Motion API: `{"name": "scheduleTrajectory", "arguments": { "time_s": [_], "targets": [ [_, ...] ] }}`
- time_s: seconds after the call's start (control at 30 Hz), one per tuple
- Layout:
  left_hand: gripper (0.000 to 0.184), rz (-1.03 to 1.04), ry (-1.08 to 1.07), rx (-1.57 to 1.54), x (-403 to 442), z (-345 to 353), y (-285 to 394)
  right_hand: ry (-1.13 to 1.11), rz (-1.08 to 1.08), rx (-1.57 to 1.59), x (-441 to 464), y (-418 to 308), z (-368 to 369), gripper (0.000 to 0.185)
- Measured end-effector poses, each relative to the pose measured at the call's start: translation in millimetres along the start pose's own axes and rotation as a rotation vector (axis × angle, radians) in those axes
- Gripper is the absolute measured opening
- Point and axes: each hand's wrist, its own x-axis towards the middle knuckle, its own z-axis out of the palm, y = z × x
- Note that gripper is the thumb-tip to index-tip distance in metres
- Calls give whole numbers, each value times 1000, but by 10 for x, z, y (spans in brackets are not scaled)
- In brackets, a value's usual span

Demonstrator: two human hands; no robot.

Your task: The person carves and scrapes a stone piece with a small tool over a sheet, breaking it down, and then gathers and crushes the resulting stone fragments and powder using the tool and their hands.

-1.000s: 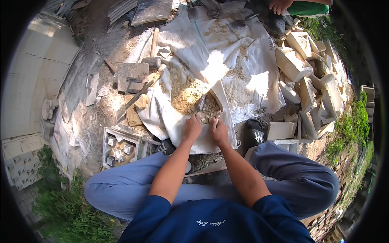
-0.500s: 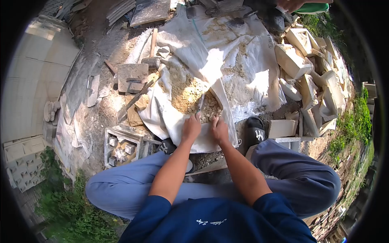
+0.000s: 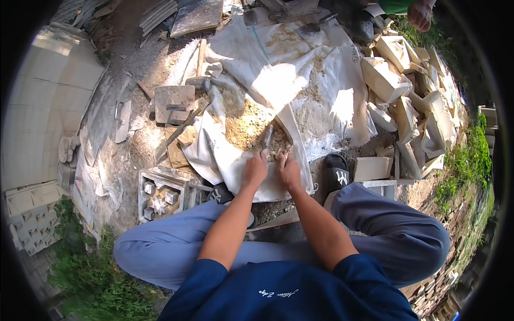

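Observation:
My left hand (image 3: pixel 255 169) is closed around the handle of a small trowel (image 3: pixel 269 136), whose narrow metal blade points away from me into a crumbly tan mix (image 3: pixel 250 128). Close beside it, my right hand (image 3: pixel 289 171) has its fingers curled shut at the near edge of the mix, over the white sack sheet (image 3: pixel 267 190). Whatever those fingers hold is hidden. Lumpy, darker material (image 3: pixel 279 144) lies just beyond both hands, and a raised fold of the sheet runs along its right side.
Left of the sheet lie a hammer (image 3: pixel 199 84), a flat trowel (image 3: pixel 122 121), a square board (image 3: pixel 174 104) and a metal mould frame (image 3: pixel 160 195). Pale cast blocks (image 3: pixel 385 80) are heaped to the right. Another person's hand (image 3: pixel 420 15) shows at the top right.
My left hand and the trowel have shifted slightly right, with the blade lower in the mix. My right hand stays almost in place. The other person's hand has moved right.

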Motion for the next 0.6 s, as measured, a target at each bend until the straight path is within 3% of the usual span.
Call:
{"name": "scheduleTrajectory", "arguments": {
  "time_s": [0.13, 0.23, 0.33, 0.47, 0.6],
  "targets": [
    [42, -28, 77, -100, -13, 74, 82, 14, -17, 44, 20, 12, 15, 48],
    [41, 53, -94, 32, 92, 20, 13, -23, 22, 6, 29, -1, -4, 49],
    [41, -36, -27, -42, -33, -159, 227, -14, 24, -4, 40, 22, 17, 49],
    [41, 49, -56, 3, 57, 156, -67, -34, 40, 9, 22, 21, 17, 49],
    [42, 35, -38, -39, -8, -9, 128, -3, -8, 0, 112, 48, 31, 49]
  ]
}}
